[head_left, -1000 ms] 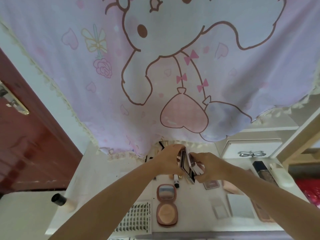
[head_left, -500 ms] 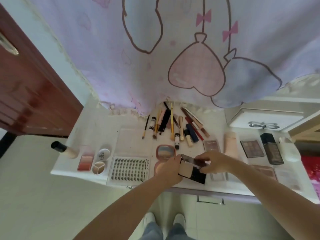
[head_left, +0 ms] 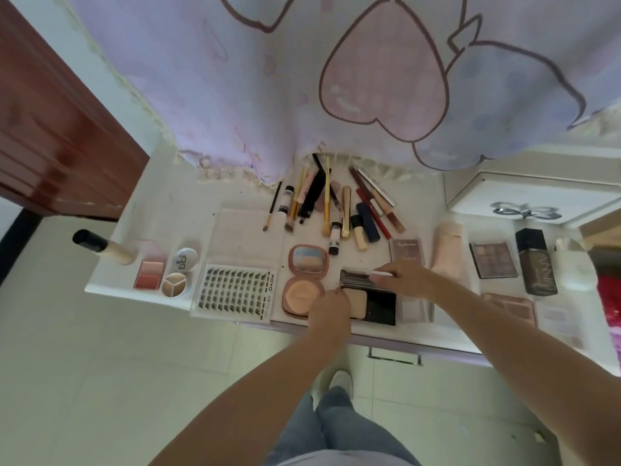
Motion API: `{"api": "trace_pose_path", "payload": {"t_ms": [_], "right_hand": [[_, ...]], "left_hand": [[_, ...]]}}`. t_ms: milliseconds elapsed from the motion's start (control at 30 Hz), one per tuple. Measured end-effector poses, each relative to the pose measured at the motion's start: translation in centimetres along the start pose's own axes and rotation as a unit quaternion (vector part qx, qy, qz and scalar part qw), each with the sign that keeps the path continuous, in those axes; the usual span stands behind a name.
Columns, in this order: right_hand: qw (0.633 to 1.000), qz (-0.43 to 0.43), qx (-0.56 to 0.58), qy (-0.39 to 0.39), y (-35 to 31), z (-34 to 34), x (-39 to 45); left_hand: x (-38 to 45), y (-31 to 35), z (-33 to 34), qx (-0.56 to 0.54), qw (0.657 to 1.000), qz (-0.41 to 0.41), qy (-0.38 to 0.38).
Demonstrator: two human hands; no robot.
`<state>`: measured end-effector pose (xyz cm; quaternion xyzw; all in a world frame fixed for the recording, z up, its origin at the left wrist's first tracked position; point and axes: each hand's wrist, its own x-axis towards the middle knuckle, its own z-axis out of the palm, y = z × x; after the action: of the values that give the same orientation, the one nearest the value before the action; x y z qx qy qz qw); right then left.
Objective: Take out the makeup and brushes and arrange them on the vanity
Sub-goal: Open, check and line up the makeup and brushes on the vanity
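An open black compact (head_left: 376,306) with a beige powder pan and a mirrored lid lies on the white vanity (head_left: 174,210) near its front edge. My left hand (head_left: 331,306) holds the compact's left corner. My right hand (head_left: 405,279) pinches the raised mirrored lid at its top edge. A round pink compact (head_left: 304,280) lies open just to the left. Behind it, brushes, pencils and tubes (head_left: 331,206) lie fanned out in a row.
A lash tray (head_left: 237,292), blush palettes (head_left: 149,274) and a foundation bottle (head_left: 100,247) sit at the left. At the right are a beige tube (head_left: 447,250), an eyeshadow palette (head_left: 492,258) and a dark bottle (head_left: 536,262). A pink curtain (head_left: 302,79) hangs behind. A drawer handle (head_left: 395,359) juts below the edge.
The view has tilted down from the curtain to the vanity. Both hands have brought the black compact down from mid-air and laid it open on the front of the vanity.
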<state>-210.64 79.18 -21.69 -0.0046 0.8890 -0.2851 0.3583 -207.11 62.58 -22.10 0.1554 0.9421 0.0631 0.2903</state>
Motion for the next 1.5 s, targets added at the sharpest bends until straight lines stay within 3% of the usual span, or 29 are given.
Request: {"api": "trace_pose_path", "payload": {"t_ms": [400,667,833,1000,1033,1133,1200,1367,1500], "right_hand": [[0.999,-0.032,0.01,0.039,0.1,-0.2,2.0],[0.994,-0.032,-0.052,0.094,-0.2,-0.5,2.0],[0.971,-0.052,-0.047,0.229,-0.1,-0.2,-1.4],[0.881,-0.085,-0.231,0.405,2.3,3.3,-7.7],[0.879,-0.066,-0.262,0.393,3.0,4.1,-8.4],[0.932,0.015,-0.264,0.247,4.5,5.8,-8.5],[0.936,0.035,-0.287,0.203,5.1,6.0,-7.3],[0.94,-0.005,-0.302,0.157,5.4,4.4,-4.9],[0.972,-0.05,-0.146,0.177,5.8,1.9,-5.8]], "left_hand": [[-1.1,-0.6,0.7,0.06,0.997,-0.008,0.056],[-1.2,-0.7,0.9,0.073,0.996,0.012,0.042],[-1.9,-1.3,0.7,0.076,0.993,0.059,0.066],[-2.2,-1.6,1.3,0.036,0.966,0.178,0.183],[-2.2,-1.4,1.5,0.033,0.963,0.191,0.186],[-2.4,-0.5,2.2,0.044,0.966,0.198,0.162],[-2.3,0.0,2.4,0.047,0.97,0.194,0.141],[-1.7,1.0,1.2,-0.007,0.977,0.15,0.149],[-1.1,2.5,-1.1,-0.098,0.979,0.13,0.12]]}}
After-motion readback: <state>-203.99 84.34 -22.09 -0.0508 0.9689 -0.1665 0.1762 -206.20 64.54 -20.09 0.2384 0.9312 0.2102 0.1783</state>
